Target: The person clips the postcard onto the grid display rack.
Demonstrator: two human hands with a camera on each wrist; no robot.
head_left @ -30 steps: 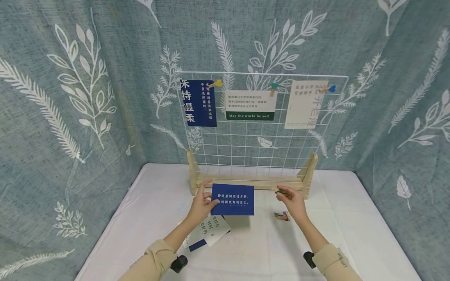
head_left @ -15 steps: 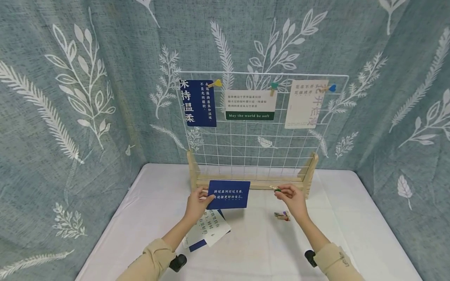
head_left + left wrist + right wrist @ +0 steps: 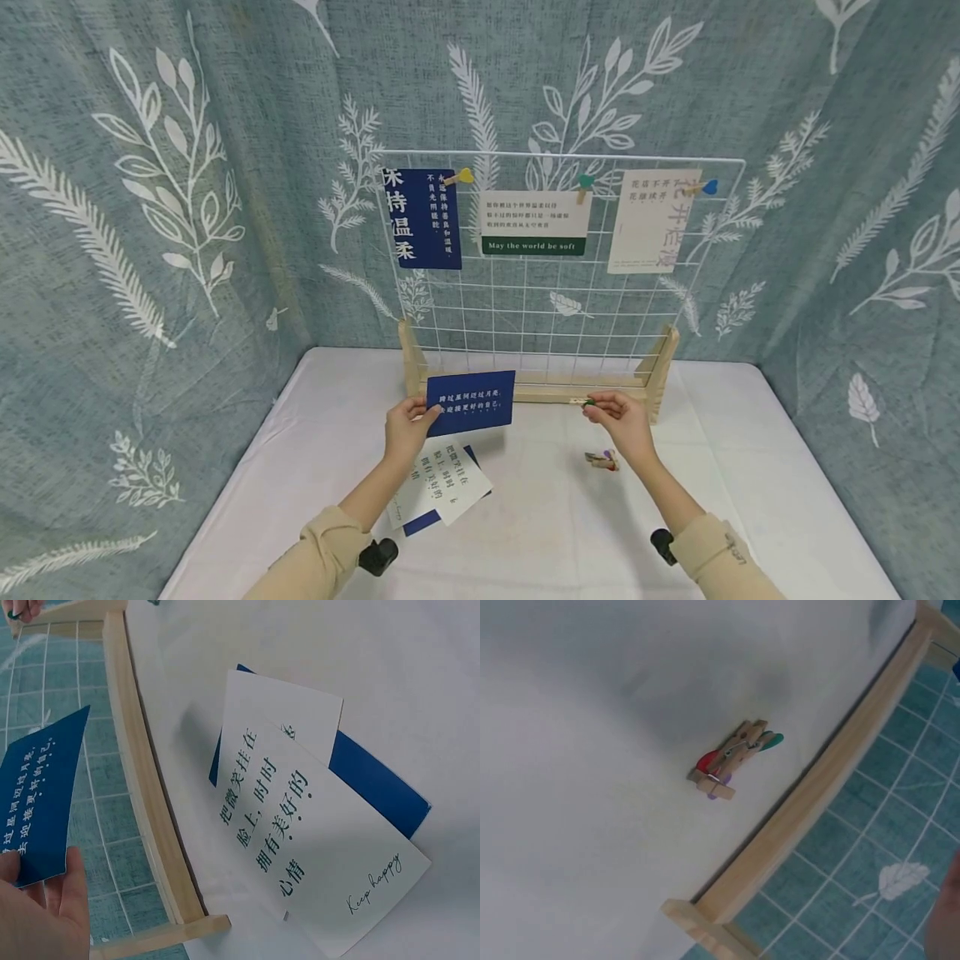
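My left hand (image 3: 405, 435) holds a dark blue card (image 3: 472, 405) with white writing by its left edge, thumb on the front. The card is raised over the table in front of the wire grid rack (image 3: 540, 333). My right hand (image 3: 627, 427) pinches a small wooden clothespin (image 3: 577, 402) with a green decoration, off to the right of the card. In the left wrist view, the left hand (image 3: 45, 919) grips a corner of the blue card (image 3: 46, 780). The right wrist view catches only the edge of the right hand (image 3: 943, 919).
Three cards hang on the grid from clothespins: a blue one (image 3: 431, 221), a white-and-green one (image 3: 534, 223) and a cream one (image 3: 647, 225). Loose white and blue cards (image 3: 262, 817) overlap on the table at left. Several clothespins (image 3: 735, 754) lie clustered below my right hand.
My left hand has moved the blue card left and up toward the rack, tilting its right side upward. The right hand, with the clothespin, has shifted slightly left.
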